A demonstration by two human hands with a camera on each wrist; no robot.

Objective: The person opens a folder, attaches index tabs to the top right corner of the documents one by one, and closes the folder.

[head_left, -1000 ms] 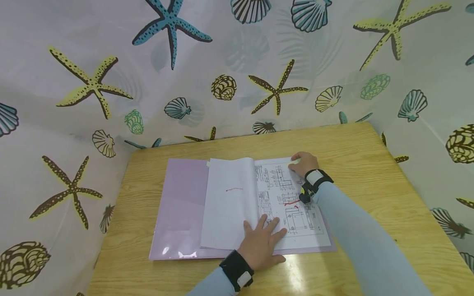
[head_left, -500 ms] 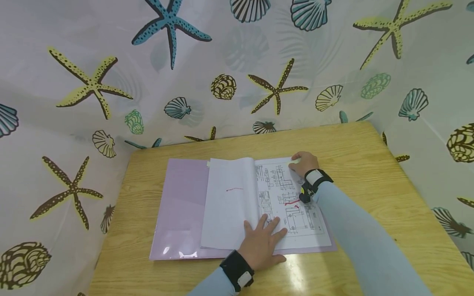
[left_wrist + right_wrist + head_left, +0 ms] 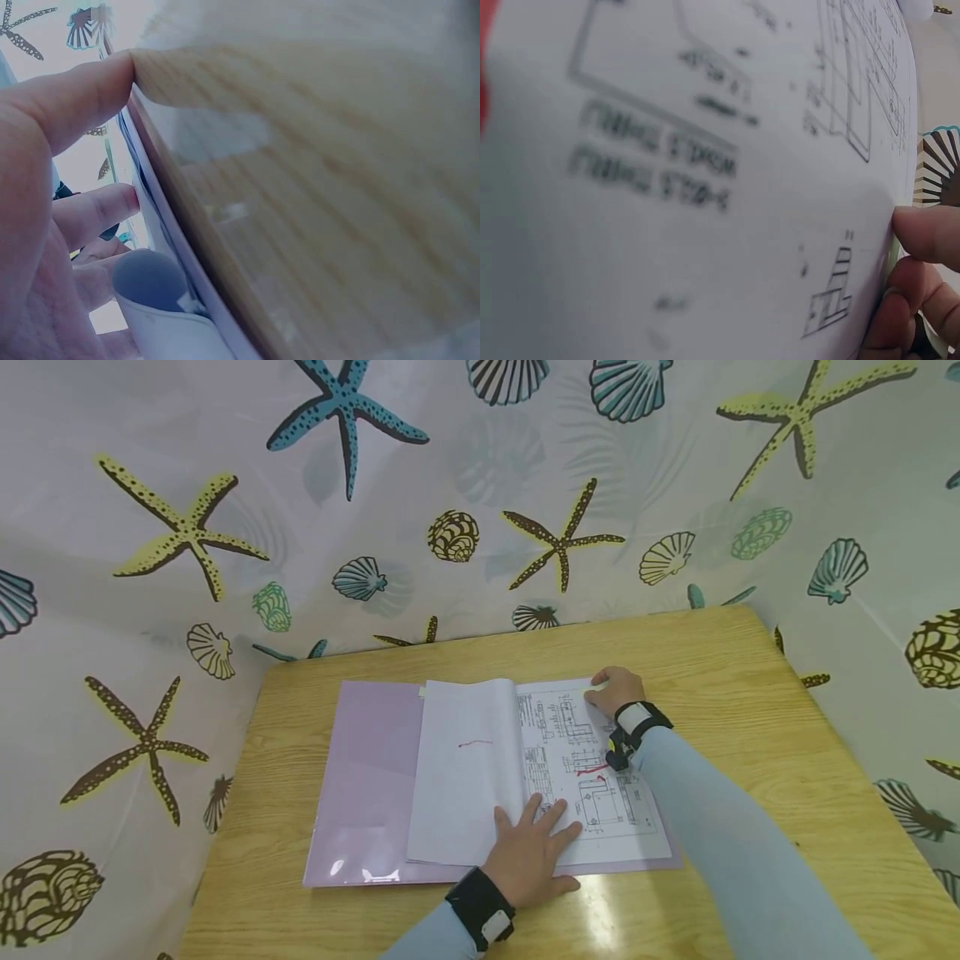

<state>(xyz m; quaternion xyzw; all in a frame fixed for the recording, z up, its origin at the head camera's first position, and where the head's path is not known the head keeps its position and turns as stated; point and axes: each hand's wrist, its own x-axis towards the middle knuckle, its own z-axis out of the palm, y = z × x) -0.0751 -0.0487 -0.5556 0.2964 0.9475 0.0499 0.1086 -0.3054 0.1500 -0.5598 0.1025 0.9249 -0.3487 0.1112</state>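
A lilac folder (image 3: 367, 777) lies spread on the wooden table, holding paper sheets. To the left, turned-over white pages (image 3: 453, 793) bear a short red mark and curve up near the fold. The right-hand page is a printed technical drawing (image 3: 622, 843) with red pen marks. My left hand (image 3: 525, 860) rests on its lower part near the fold, fingers spread, thumb at the table's side. At the top right corner, my right hand (image 3: 617, 692) pinches the drawing's edge. In the right wrist view, a thumb (image 3: 928, 234) lies at the paper's edge, with curled fingers beside it.
The wooden table (image 3: 712, 677) extends around the folder on all sides. Behind and beside it hangs a white cloth (image 3: 465, 468) printed with starfish and shells. A pale tab (image 3: 422, 692) sticks out at the top of the turned pages.
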